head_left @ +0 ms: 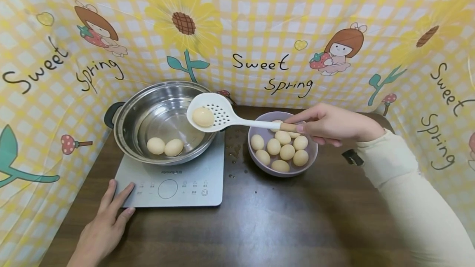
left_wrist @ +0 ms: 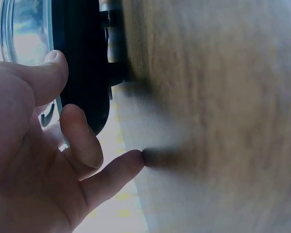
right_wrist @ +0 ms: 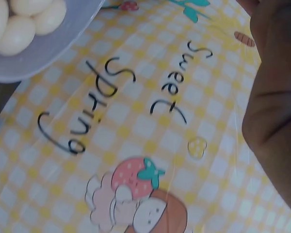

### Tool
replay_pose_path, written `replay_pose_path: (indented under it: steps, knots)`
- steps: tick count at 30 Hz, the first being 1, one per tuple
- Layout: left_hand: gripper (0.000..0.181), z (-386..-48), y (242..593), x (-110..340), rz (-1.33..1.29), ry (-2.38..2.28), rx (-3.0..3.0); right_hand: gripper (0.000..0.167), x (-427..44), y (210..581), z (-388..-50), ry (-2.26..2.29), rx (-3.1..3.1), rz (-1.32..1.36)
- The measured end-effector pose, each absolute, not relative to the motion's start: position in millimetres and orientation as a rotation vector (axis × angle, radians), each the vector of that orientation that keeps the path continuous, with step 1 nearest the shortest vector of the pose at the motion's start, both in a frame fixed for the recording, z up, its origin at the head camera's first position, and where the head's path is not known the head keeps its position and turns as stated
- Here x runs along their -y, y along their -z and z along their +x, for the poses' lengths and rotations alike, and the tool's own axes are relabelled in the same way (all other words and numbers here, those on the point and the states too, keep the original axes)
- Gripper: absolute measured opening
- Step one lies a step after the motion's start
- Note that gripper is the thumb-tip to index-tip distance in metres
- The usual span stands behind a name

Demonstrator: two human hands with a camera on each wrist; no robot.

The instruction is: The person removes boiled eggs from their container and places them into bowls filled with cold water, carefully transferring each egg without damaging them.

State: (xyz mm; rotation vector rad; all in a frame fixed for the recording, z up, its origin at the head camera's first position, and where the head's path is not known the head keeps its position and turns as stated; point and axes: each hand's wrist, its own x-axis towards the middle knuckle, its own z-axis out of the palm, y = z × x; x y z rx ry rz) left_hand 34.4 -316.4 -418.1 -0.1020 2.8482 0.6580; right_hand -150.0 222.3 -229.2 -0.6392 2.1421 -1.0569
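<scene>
My right hand (head_left: pixel 330 122) grips the wooden handle of a white slotted spoon (head_left: pixel 256 123). One egg (head_left: pixel 203 117) lies in the spoon's head, which is held over the right rim of a steel pot (head_left: pixel 126 139). Two more eggs (head_left: pixel 164 146) sit side by side low in the pot. Under the right hand stands a purple bowl (head_left: pixel 252 158) with several eggs (right_wrist: pixel 17 35). At the lower left, my left hand (head_left: pixel 102 221) rests its extended fingers on the front left corner of a white induction cooker (head_left: pixel 148 197); the left wrist view shows its thumb (left_wrist: pixel 53 73) against the cooker's edge.
Drops of liquid (head_left: pixel 233 162) dot the brown table (head_left: pixel 259 226) between cooker and bowl. A yellow checked cloth (head_left: pixel 259 11) with printed flowers and lettering encloses the back and sides. The pot's black side handle (head_left: pixel 111 114) points left. A black strap-like piece (head_left: pixel 352 157) is beside the right wrist.
</scene>
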Motion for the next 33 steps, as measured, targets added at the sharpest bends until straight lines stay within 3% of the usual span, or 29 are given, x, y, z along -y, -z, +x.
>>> replay_pose_path:
  steps: [11, 33]
  knots:
    - [0.063, 35, 417, 316, -0.085, -0.656, -2.866, 0.035, -271, 228, -129, 1.054, -2.233, -0.521]
    - [0.063, 33, 418, 317, -0.081, -0.645, -2.844, 0.041, -335, 274, -91, 1.150, -2.261, -0.299]
